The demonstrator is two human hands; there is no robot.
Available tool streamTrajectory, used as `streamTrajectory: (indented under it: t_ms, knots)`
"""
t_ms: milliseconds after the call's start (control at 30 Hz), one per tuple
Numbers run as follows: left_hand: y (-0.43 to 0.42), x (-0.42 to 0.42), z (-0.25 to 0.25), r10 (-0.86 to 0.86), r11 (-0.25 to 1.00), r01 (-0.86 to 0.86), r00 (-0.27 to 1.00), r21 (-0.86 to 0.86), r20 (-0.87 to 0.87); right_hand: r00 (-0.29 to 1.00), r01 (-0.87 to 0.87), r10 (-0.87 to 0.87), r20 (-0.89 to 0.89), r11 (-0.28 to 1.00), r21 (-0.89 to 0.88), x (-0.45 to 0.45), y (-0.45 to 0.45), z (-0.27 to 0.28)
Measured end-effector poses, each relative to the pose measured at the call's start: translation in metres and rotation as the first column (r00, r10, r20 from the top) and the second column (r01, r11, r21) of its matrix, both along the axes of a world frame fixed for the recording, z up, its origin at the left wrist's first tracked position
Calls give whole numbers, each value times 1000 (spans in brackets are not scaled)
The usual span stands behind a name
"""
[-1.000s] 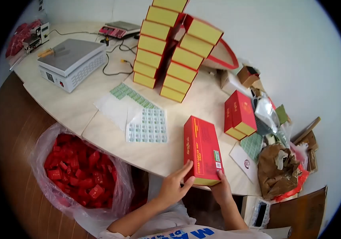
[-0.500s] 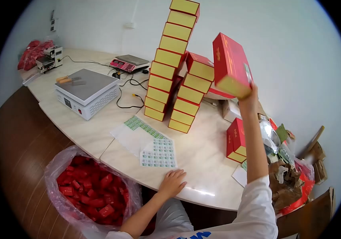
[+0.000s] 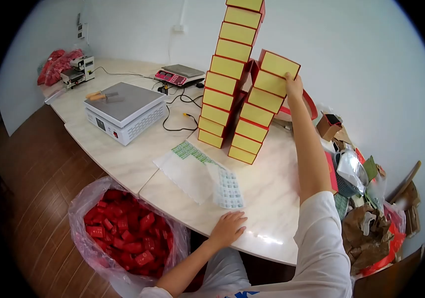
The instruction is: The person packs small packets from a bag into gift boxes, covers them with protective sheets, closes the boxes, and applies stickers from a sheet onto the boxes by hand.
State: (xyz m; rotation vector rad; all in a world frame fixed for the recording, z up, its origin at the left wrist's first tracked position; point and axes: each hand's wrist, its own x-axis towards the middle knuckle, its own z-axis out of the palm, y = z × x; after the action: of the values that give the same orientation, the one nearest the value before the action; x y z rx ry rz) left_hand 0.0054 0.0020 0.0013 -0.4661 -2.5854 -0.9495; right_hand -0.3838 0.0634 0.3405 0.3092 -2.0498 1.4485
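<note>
1. Nearest, below the table (image 3: pixel 277 238), a clear bag (image 3: pixel 77 213) holds a heap of red packets (image 3: pixel 133 238).
2. The left hand (image 3: pixel 228 229) lies palm down at the table's near edge, fingers slightly bent and holding nothing.
3. Just beyond it lie the label sheets (image 3: pixel 230 189), one partly over the other, with green printing along the far strip.
4. To the right is clutter, with crumpled brown paper (image 3: pixel 366 233) and a red strip (image 3: pixel 396 243).
5. Farther in stand two stacks of red boxes with yellow ends. The left stack (image 3: pixel 222 84) runs up out of view; the right stack (image 3: pixel 256 114) is shorter, seven boxes showing.
6. The top box (image 3: pixel 280 64) sits on the right stack. The right hand (image 3: pixel 294 85) touches its lower right corner; whether the fingers are clamped on it cannot be told.
7. Left of the stacks is a white grey-topped unit (image 3: pixel 128 102) with wooden-handled scrapers (image 3: pixel 104 96) on it; beyond is a scale (image 3: pixel 178 75).
8. At the far left, a small machine (image 3: pixel 79 72) stands beside a red bundle (image 3: pixel 58 67).
</note>
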Motion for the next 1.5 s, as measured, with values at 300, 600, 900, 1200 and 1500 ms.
streamTrajectory:
  t_ms: [300,600,900,1200,1500]
  knots:
    - [1,-6,-8,34,986,-34,999,164,1,805,525,-394,-444,821,223,15,102,-58]
    - [5,-8,8,88,982,-86,996,168,-2,603,341,-785,141,413,845,69,325,-207]
    - [3,-8,8,120,973,-112,992,201,-28,666,-44,-563,488,625,780,73,316,-202]
    - [-1,4,15,116,926,-147,987,348,108,864,91,-446,235,596,798,189,232,-222]
    - [16,59,20,-315,338,-115,921,934,228,977,-163,13,212,684,711,395,89,-254]
